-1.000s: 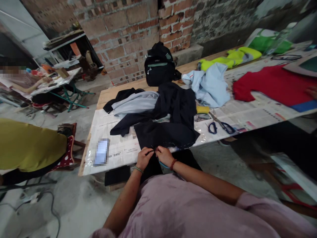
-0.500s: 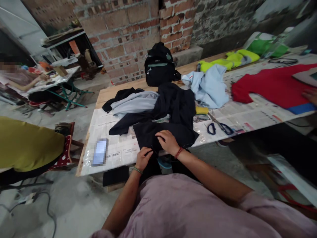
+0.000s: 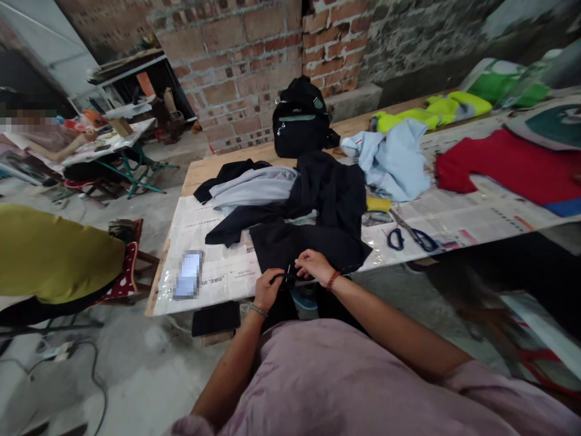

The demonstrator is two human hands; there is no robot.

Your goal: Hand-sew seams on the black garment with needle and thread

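L hand (image 3: 267, 290) pinches black cloth (image 3: 308, 239) edge, R hand (image 3: 316, 266) (grip: can't tell) nearby; prob. stitching, next needs cloth taut.

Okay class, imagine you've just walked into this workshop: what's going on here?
A person sits at a table spread with newspaper, handling a piece of dark cloth at its near edge. The left hand pinches that edge; the right hand is close beside it, fingers bent together. A thin bright sliver, perhaps a needle, shows between them; which hand holds it, if either, is unclear. Scissors lie to the right and a phone to the left.
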